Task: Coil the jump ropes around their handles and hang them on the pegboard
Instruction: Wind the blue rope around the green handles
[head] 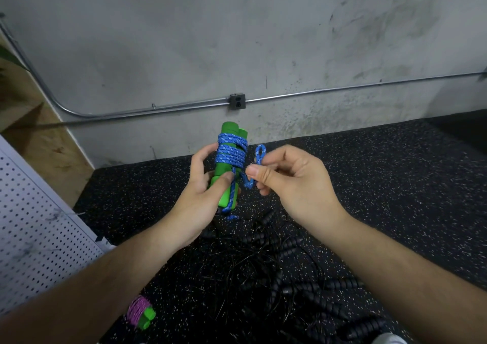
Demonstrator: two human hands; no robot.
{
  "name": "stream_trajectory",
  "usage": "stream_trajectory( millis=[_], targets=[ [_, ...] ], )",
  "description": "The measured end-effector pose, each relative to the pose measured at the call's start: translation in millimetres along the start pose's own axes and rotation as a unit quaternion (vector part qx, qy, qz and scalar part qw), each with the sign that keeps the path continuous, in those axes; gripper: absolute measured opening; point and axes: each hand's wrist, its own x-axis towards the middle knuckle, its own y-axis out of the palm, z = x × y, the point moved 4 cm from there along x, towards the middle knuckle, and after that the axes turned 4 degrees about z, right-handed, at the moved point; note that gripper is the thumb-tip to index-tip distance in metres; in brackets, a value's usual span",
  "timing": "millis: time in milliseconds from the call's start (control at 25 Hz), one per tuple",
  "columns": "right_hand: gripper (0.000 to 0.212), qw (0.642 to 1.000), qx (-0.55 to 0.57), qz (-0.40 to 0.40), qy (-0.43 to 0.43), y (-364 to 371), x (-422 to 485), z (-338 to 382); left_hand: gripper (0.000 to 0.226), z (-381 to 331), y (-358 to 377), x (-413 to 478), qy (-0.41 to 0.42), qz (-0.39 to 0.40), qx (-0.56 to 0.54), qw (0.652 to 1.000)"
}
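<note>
My left hand (204,185) grips a pair of green foam handles (229,132) held upright side by side, its thumb pressing a strand against them. Blue speckled rope (231,150) is coiled several times around their upper half. My right hand (287,177) pinches the rope's free loop (259,155) just right of the handles, between thumb and forefinger. A short blue tail hangs below the handles. A white pegboard (39,227) leans at the left edge.
A pink rope coiled on green handles (141,313) lies on the black speckled floor (395,185) near my left forearm. A tangle of thin black ropes with ribbed black handles (287,272) is spread below my hands. A concrete wall with conduit and an outlet (237,101) stands behind.
</note>
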Motion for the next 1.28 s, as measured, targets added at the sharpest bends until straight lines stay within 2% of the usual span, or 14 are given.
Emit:
stream_trajectory(
  millis=[120,200,320,400,520,680,840,960,1000,1040,1160,1200,1280],
  targets=[
    [0.011,1.000,-0.016,0.023,0.008,4,-1,-4,0.058,1,-2,0,0.005,0.001,-0.006,1.000],
    [0.008,0.999,-0.022,0.040,0.006,7,-1,-5,0.068,6,-5,1,-0.021,0.005,0.017,1.000],
    [0.011,0.997,-0.065,0.050,0.000,8,-2,-9,0.088,13,-8,5,-0.047,0.000,0.138,0.989],
    [0.013,0.991,-0.125,0.044,0.007,5,-2,-14,0.080,11,-8,6,-0.022,0.006,0.271,0.962],
    [0.009,0.981,-0.192,0.035,0.003,2,-1,-19,0.077,7,-7,2,0.059,0.030,0.447,0.892],
    [0.011,0.976,-0.212,0.042,-0.006,6,0,-19,0.071,10,-1,4,0.096,0.051,0.566,0.818],
    [0.008,0.979,-0.199,0.034,0.029,9,2,-20,0.073,8,2,7,0.101,0.052,0.585,0.803],
    [0.007,0.978,-0.206,0.002,0.033,6,4,-18,0.089,7,3,6,0.109,0.040,0.579,0.807],
    [0.008,0.977,-0.210,-0.007,0.031,4,5,-18,0.088,8,4,5,0.108,0.048,0.569,0.814],
    [0.009,0.977,-0.210,-0.014,0.029,1,6,-18,0.082,8,4,4,0.109,0.059,0.540,0.832],
    [0.010,0.980,-0.198,-0.027,0.026,-4,8,-19,0.061,4,-1,5,0.079,0.055,0.362,0.927],
    [0.011,0.980,-0.195,-0.029,0.026,-5,9,-19,0.058,2,-3,6,0.048,0.039,0.294,0.954],
    [0.013,0.981,-0.190,-0.027,0.024,-4,9,-20,0.067,1,-6,8,-0.003,0.016,0.190,0.982]
  ],
)
